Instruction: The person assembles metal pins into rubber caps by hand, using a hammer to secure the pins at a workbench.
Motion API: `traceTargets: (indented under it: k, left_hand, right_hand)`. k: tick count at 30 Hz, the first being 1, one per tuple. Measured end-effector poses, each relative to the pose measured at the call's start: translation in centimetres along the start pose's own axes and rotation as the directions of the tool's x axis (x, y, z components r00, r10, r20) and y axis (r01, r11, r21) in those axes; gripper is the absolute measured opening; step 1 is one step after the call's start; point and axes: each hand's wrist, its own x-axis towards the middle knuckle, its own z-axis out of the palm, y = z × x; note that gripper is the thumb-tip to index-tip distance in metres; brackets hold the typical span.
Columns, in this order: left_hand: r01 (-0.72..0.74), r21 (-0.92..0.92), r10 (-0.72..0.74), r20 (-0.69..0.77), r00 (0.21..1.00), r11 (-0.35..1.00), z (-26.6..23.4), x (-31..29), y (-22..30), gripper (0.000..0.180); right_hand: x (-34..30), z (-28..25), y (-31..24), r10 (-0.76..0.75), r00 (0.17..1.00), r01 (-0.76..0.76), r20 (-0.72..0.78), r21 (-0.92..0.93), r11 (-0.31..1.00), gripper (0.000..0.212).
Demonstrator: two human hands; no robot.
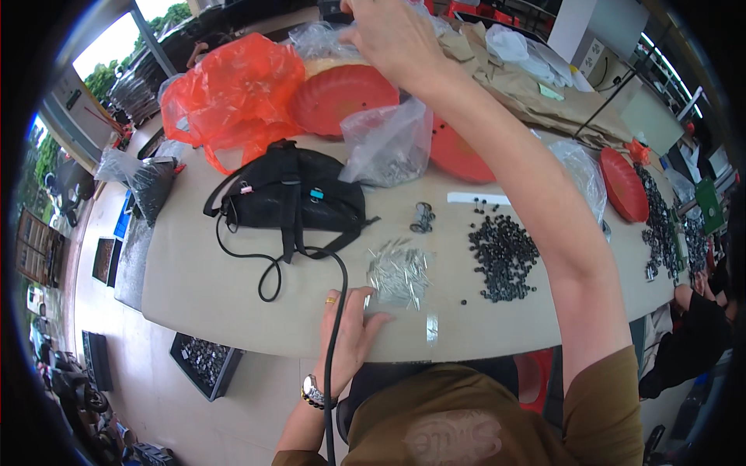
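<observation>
My left hand [347, 326] lies at the near edge of the table, thumb stretched away from the fingers, holding nothing that I can see. Just beyond its fingertips is a heap of thin silvery metal pins [399, 273]. My right arm stretches across the table, and my right hand [396, 43] is at the far side, above the clear plastic bags. The upper frame edge cuts off part of its fingers, so any grip is hidden. Small black round parts [501, 256] lie scattered to the right of the pins. A small cluster of dark rings [422, 217] sits behind the pins.
A black bag [291, 190] with a black cable stands at left. Behind are an orange plastic bag [233, 93], red plates [346, 97], a clear bag of small parts [388, 147] and brown paper [513, 85]. Another person [691, 334] sits at right. A black bin [206, 361] stands on the floor.
</observation>
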Motion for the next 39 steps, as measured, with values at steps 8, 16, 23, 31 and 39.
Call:
traceTargets:
  k: [8, 16, 23, 31, 39]
  left_hand:
    - [-0.018, 0.027, 0.020, -0.092, 0.996, 0.999, 0.3, 1.2, -0.8, 0.039]
    - [-0.111, 0.038, 0.114, -0.077, 0.991, 0.993, 1.6, 0.5, 0.2, 0.027]
    - [-0.242, 0.095, 0.242, 0.002, 0.970, 0.966, 3.3, 2.2, 2.4, 0.017]
    - [-0.282, 0.148, 0.270, 0.098, 0.958, 0.948, 4.0, 3.4, 3.2, 0.010]
    - [-0.325, 0.250, 0.311, 0.096, 0.946, 0.912, 4.8, 3.2, 3.5, 0.009]
  right_hand:
    - [-9.2, -9.5, -3.2, -0.040, 0.999, 0.036, 0.007, 0.276, 0.961, 0.012]
    - [-24.8, -19.1, -3.5, 0.327, 0.879, -0.406, 0.346, 0.183, 0.895, 0.013]
    - [-32.2, -23.9, -1.9, 0.706, 0.591, -0.790, 0.390, 0.103, 0.604, 0.010]
    - [-33.7, -22.1, -4.8, 0.573, 0.660, -0.708, 0.485, 0.148, 0.691, 0.014]
    - [-32.9, -17.6, -7.3, 0.339, 0.746, -0.486, 0.573, 0.121, 0.866, 0.021]
